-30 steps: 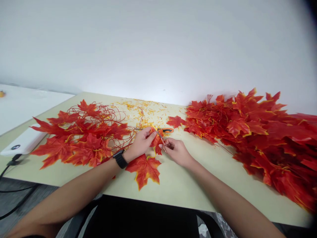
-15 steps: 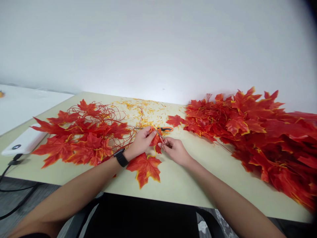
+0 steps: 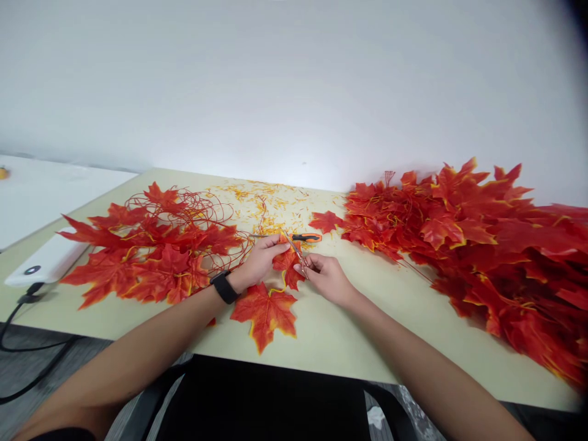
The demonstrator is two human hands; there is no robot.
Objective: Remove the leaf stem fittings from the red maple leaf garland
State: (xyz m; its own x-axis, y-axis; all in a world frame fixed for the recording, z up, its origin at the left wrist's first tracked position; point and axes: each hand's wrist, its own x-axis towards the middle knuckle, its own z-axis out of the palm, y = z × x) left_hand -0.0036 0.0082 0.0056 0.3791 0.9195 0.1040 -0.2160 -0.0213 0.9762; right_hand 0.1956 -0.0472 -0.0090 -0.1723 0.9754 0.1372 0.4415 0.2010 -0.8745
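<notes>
My left hand (image 3: 261, 262) pinches a red artificial maple leaf (image 3: 287, 264) near the middle of the table. In my right hand (image 3: 327, 279) is a small pair of metal scissors (image 3: 301, 260), its blades pointing up and left across the leaf, close to my left fingertips. Whether the blades are open or closed I cannot tell. A second maple leaf (image 3: 266, 312) with yellow edges lies just below my left hand, joined by a yellow stem. Beyond my hands rests a tool with an orange-and-black handle (image 3: 307, 237), partly hidden by the left hand.
Loose leaves (image 3: 160, 269) and tangled red cords (image 3: 197, 208) spread over the left. Yellow clippings (image 3: 266, 199) are scattered at the back. A large heap of leaves (image 3: 487, 245) fills the right. A white device (image 3: 46, 260) with a black cable sits at the left edge.
My left hand has shifted slightly left and down, and more of the held leaf shows. The lower leaf has moved a little left. My right hand has hardly moved.
</notes>
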